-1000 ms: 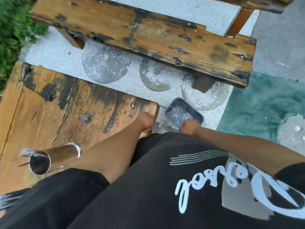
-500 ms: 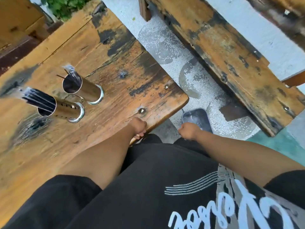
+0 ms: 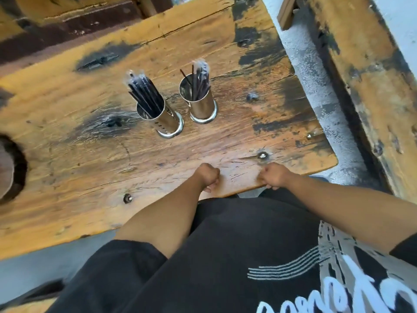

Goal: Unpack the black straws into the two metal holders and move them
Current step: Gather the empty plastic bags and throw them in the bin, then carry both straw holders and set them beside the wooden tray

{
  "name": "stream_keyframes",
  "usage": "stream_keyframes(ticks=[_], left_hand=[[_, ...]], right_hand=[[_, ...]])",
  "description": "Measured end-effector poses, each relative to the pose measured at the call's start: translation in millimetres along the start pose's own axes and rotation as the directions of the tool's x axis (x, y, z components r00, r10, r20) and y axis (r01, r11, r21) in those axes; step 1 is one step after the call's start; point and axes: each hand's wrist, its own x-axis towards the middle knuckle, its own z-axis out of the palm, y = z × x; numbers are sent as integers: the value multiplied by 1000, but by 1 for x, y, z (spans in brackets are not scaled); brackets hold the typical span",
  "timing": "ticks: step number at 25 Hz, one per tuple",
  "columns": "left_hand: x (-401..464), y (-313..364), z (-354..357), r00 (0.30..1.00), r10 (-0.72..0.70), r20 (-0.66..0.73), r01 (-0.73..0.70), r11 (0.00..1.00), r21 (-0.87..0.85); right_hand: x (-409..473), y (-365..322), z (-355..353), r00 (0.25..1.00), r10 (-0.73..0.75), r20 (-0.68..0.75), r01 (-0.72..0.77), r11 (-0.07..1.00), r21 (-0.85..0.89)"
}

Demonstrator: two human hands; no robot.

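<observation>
Two shiny metal holders stand upright side by side on the worn wooden table [image 3: 90, 154]. The left holder [image 3: 165, 122] carries a bundle of black straws [image 3: 144, 91] with clear wrapping at their tops. The right holder [image 3: 202, 107] also has black straws [image 3: 199, 82] sticking out. My left hand [image 3: 207, 175] rests as a fist at the table's near edge, well short of the holders. My right hand [image 3: 274, 176] is curled at the same edge, a little to the right. Neither hand holds anything that I can see.
A wooden bench [image 3: 370, 82] runs along the right side beyond a strip of pale gravel floor [image 3: 316, 71]. A round dark hole [image 3: 11, 168] shows at the table's left edge. More wooden furniture [image 3: 56, 16] lies past the far edge.
My view has swung from the floor up onto the table. My right hand has come up from the grey container on the ground to the table's edge. The holders now stand in the middle of view.
</observation>
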Motion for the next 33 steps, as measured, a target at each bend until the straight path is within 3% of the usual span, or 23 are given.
stream_keyframes(ticks=[4,12,17,22,26,30,33], left_hand=[[17,-44,-53,999,-53,3,53,991,-122],[37,-81,-115,984,-122,-132,80,956,-283],[47,-61,-138,950,-133,-281,-7,894,-448],[56,-32,-161,911,-128,-393,-96,860,-502],[83,-25,-177,872,13,-489,-262,857,-445],[105,-19,-180,796,128,-591,-411,832,-373],[92,-2,-183,791,158,-592,-484,753,-446]], right_hand=[[36,-63,15,1000,10,-17,-9,998,55],[58,-140,13,997,-39,-64,40,999,23],[74,-155,-14,995,-29,-92,36,997,72],[103,-163,-48,990,-44,-134,69,980,186],[95,-188,-61,957,-75,-280,106,989,99],[117,-189,-65,940,-168,-297,225,960,167],[128,-192,-64,928,-232,-290,307,919,248]])
